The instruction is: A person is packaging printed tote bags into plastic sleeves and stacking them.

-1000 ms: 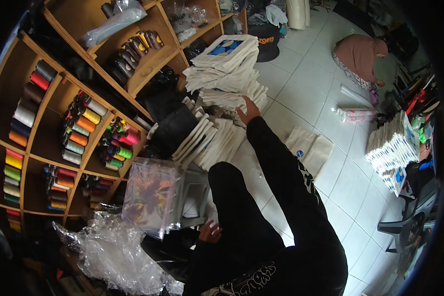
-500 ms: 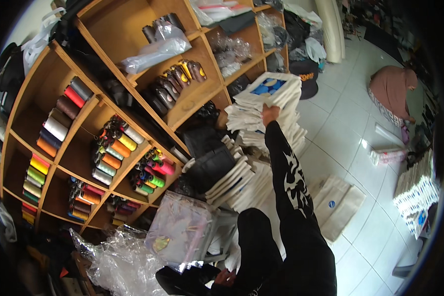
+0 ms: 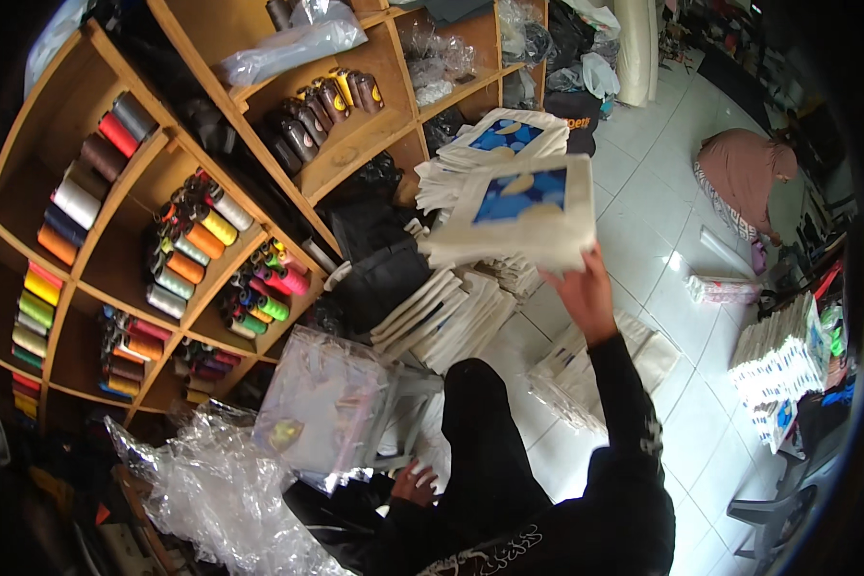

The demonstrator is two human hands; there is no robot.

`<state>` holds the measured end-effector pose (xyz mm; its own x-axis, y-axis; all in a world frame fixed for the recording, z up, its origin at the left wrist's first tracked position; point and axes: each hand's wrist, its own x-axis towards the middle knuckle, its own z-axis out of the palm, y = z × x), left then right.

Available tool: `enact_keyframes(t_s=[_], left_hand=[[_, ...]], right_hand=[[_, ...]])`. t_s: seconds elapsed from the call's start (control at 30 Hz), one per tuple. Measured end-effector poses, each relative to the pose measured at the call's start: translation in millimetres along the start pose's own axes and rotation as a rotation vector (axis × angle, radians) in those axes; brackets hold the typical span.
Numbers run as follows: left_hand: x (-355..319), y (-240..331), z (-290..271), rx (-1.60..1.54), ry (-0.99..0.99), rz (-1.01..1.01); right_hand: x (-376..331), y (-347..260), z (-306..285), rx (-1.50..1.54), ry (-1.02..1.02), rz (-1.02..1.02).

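Observation:
My right hand grips the near edge of a bundle of flat cream cloth pieces with a blue printed panel and pale round shapes. The bundle is lifted, held out over the floor. Behind it stands a pile of similar cream cloth pieces, partly hidden by the bundle. Low in the view, my left hand rests by my lap with its fingers apart, holding nothing. Close to it is a grey stool with a clear plastic package on top.
Wooden shelves with thread spools fill the left. Crumpled clear plastic lies in front. More folded cloth and a plastic-wrapped pack lie on the tiles. Another person crouches at right, beyond a stacked pile.
My right hand has taken a bundle off the far pile and drawn it nearer and to the right. The left hand has shifted slightly, its fingers now more spread. The whole view has moved a little.

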<state>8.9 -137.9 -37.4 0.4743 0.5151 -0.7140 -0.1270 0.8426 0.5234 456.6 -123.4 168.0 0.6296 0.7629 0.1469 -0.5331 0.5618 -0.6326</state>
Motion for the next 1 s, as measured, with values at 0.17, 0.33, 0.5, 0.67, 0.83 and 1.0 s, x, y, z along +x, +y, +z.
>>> enact_keyframes(t_s=[0.17,0.33,0.5,0.67,0.83,1.0], left_hand=[[-27.7,58.7,48.6,-0.298,-0.615,0.039],[17.9,44.3,67.4,0.006,-0.625,0.031],[-18.4,45.8,90.6,0.443,-0.246,0.273],[-106.9,105.2,116.1,0.223,-0.638,0.575],[-171.7,113.3,128.2,0.305,-0.56,0.784],[-172.8,116.9,127.5,0.25,-0.727,0.894]], right_hand=[[-179.6,6.3,7.7,0.273,0.213,0.235],[-295.8,10.0,15.5,0.219,0.394,0.385],[-327.8,-18.1,0.2,0.185,0.201,0.464],[-297.3,-65.2,28.7,-0.061,-0.26,0.473],[-294.7,-70.1,76.3,-0.598,-0.169,0.504],[-292.4,-54.3,61.1,-0.408,-0.463,0.255]])
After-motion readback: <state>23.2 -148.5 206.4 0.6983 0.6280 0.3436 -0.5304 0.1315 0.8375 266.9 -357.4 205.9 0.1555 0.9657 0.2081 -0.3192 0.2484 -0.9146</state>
